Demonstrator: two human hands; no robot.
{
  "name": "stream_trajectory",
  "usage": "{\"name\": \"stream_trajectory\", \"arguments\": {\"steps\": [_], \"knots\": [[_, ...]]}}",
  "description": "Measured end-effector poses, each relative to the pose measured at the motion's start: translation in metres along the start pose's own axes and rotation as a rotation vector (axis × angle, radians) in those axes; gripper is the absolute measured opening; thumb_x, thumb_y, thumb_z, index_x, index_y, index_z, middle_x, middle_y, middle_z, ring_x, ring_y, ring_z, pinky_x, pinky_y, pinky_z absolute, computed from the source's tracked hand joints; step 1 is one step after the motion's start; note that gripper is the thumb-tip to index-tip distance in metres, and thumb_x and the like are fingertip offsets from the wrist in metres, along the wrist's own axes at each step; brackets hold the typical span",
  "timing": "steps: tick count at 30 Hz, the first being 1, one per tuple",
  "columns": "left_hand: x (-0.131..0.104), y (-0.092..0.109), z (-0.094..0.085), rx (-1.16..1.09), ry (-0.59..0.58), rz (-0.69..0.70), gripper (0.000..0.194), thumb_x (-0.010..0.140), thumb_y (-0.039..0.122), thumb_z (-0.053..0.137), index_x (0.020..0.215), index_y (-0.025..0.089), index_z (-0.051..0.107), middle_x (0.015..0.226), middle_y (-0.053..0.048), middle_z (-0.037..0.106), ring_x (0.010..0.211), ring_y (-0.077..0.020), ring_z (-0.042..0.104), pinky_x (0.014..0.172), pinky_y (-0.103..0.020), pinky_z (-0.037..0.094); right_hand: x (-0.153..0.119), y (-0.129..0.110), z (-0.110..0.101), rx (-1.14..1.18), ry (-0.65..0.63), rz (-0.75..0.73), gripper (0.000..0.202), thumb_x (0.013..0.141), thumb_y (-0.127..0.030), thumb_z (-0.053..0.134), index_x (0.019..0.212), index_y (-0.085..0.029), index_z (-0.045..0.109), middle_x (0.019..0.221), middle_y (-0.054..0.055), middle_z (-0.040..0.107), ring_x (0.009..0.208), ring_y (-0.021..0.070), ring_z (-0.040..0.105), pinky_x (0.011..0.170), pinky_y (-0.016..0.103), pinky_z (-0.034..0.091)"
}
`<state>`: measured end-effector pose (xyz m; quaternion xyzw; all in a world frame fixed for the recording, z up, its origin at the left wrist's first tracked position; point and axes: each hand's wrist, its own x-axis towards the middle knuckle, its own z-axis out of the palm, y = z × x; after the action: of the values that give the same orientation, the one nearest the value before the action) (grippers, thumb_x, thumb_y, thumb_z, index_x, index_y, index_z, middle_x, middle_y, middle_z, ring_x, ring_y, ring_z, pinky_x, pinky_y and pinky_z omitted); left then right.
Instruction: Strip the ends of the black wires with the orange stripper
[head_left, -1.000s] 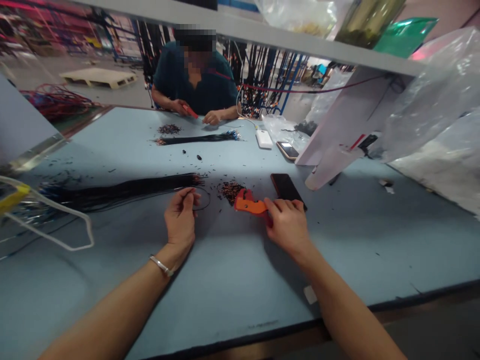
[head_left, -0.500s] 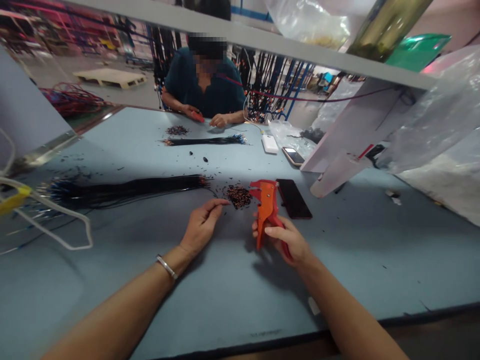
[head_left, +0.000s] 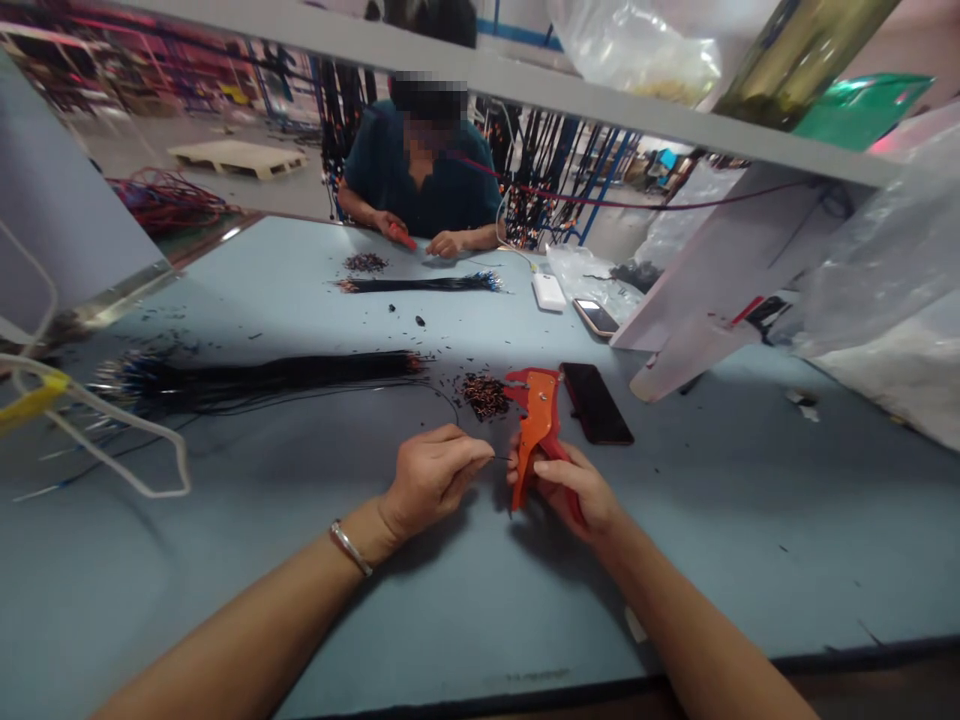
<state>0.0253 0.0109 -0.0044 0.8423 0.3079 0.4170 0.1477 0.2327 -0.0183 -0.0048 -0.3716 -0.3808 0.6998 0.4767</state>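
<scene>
Between thumb and fingers my left hand (head_left: 435, 475) pinches a thin black wire (head_left: 501, 458), whose end sticks out toward the right. My right hand (head_left: 574, 485) is wrapped round the handles of an orange and red wire stripper (head_left: 538, 410), its jaws up and facing left. The wire's end is beside the fingers of my right hand, below the jaws. Just left of the jaws lies a pile of short cut insulation bits (head_left: 484, 396). A long bundle of black wires (head_left: 292, 380) lies on the left, with bluish ends at far left and coppery ends near the pile.
A black phone (head_left: 596, 402) lies right of the stripper. Across the table (head_left: 315, 620) a co-worker (head_left: 424, 180) holds a red tool, near a second wire bundle (head_left: 420, 285). A white cable loop (head_left: 180, 465) hangs at left; a shelf post (head_left: 697, 290) stands at right.
My left hand has moved right and nearer to me, drawing a wire out beside the stripper. My right hand keeps hold of the stripper. The whole view has shifted slightly.
</scene>
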Motion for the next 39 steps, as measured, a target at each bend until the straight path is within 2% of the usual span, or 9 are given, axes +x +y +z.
{"name": "stream_trajectory", "arguments": {"steps": [4, 7, 13, 16, 20, 24, 30, 33, 39], "knots": [[-0.002, -0.001, 0.0, 0.062, 0.056, 0.03, 0.017, 0.088, 0.02, 0.05, 0.085, 0.023, 0.067, 0.07, -0.002, 0.07, 0.063, -0.0141, 0.06, 0.064, -0.027, 0.041, 0.0, 0.0, 0.0, 0.015, -0.022, -0.003, 0.029, 0.071, -0.023, 0.064, 0.099, -0.016, 0.062, 0.085, 0.006, 0.066, 0.071, 0.0189, 0.064, 0.061, 0.03, 0.053], [-0.004, -0.003, 0.003, -0.023, 0.06, 0.009, 0.017, 0.089, 0.019, 0.048, 0.086, 0.022, 0.064, 0.069, -0.001, 0.07, 0.058, -0.0121, 0.06, 0.064, -0.026, 0.043, 0.0, 0.003, 0.001, 0.024, -0.021, 0.003, 0.029, 0.071, -0.022, 0.064, 0.099, -0.016, 0.062, 0.085, 0.006, 0.066, 0.071, 0.0193, 0.064, 0.06, 0.031, 0.053], [-0.006, -0.004, 0.004, -0.18, 0.196, -0.344, 0.013, 0.092, 0.026, 0.044, 0.087, 0.022, 0.056, 0.056, 0.006, 0.052, 0.043, -0.0084, 0.048, 0.05, -0.019, 0.04, -0.001, -0.001, 0.0, -0.097, -0.018, -0.046, 0.032, 0.072, -0.027, 0.064, 0.101, -0.016, 0.061, 0.087, 0.007, 0.065, 0.072, 0.0198, 0.063, 0.062, 0.032, 0.051], [-0.005, -0.006, 0.002, -0.13, 0.31, -0.354, 0.012, 0.092, 0.025, 0.045, 0.086, 0.022, 0.054, 0.06, 0.005, 0.05, 0.05, -0.0091, 0.049, 0.055, -0.02, 0.041, -0.006, -0.02, -0.004, -0.445, -0.029, -0.123, 0.032, 0.074, -0.029, 0.064, 0.103, -0.016, 0.061, 0.089, 0.006, 0.065, 0.077, 0.0207, 0.062, 0.069, 0.033, 0.05], [0.0, -0.008, -0.004, -0.042, 0.44, -0.273, 0.01, 0.091, 0.023, 0.046, 0.087, 0.021, 0.056, 0.071, 0.003, 0.056, 0.058, -0.0086, 0.053, 0.059, -0.019, 0.042, -0.014, -0.043, -0.008, -1.122, -0.129, -0.234, 0.043, 0.073, -0.031, 0.068, 0.113, -0.016, 0.061, 0.093, 0.006, 0.066, 0.082, 0.0228, 0.061, 0.075, 0.034, 0.046], [0.006, -0.008, -0.012, 0.111, 0.523, -0.126, 0.008, 0.091, 0.018, 0.049, 0.091, 0.019, 0.057, 0.073, 0.003, 0.06, 0.053, -0.0064, 0.05, 0.054, -0.017, 0.041, -0.015, -0.037, -0.003, -1.493, -0.226, -0.358, 0.053, 0.069, -0.032, 0.075, 0.118, -0.016, 0.06, 0.106, 0.011, 0.065, 0.091, 0.0259, 0.06, 0.083, 0.038, 0.045], [0.007, -0.007, -0.017, 0.358, 0.279, 0.368, 0.014, 0.089, 0.011, 0.045, 0.096, 0.019, 0.055, 0.057, 0.004, 0.058, 0.047, -0.0078, 0.05, 0.05, -0.019, 0.037, -0.01, -0.012, 0.01, -1.685, -0.371, -0.54, 0.06, 0.071, -0.038, 0.077, 0.122, -0.014, 0.057, 0.106, 0.013, 0.065, 0.095, 0.0281, 0.059, 0.087, 0.044, 0.043], [0.003, -0.005, -0.015, 0.425, 0.192, 0.431, 0.012, 0.088, 0.011, 0.044, 0.094, 0.018, 0.053, 0.055, 0.005, 0.057, 0.046, -0.0085, 0.051, 0.049, -0.021, 0.036, -0.009, -0.01, 0.01, -1.702, -0.367, -0.579, 0.059, 0.072, -0.04, 0.077, 0.121, -0.014, 0.057, 0.11, 0.015, 0.062, 0.097, 0.0287, 0.056, 0.087, 0.044, 0.044], [-0.001, 0.003, -0.014, 0.549, -0.006, 0.427, 0.008, 0.088, 0.014, 0.044, 0.093, 0.018, 0.051, 0.055, 0.006, 0.057, 0.047, -0.0096, 0.053, 0.048, -0.024, 0.034, -0.01, -0.015, 0.008, -1.639, -0.382, -0.603, 0.049, 0.079, -0.042, 0.069, 0.118, -0.013, 0.059, 0.109, 0.016, 0.062, 0.096, 0.0288, 0.056, 0.086, 0.045, 0.045]]}}
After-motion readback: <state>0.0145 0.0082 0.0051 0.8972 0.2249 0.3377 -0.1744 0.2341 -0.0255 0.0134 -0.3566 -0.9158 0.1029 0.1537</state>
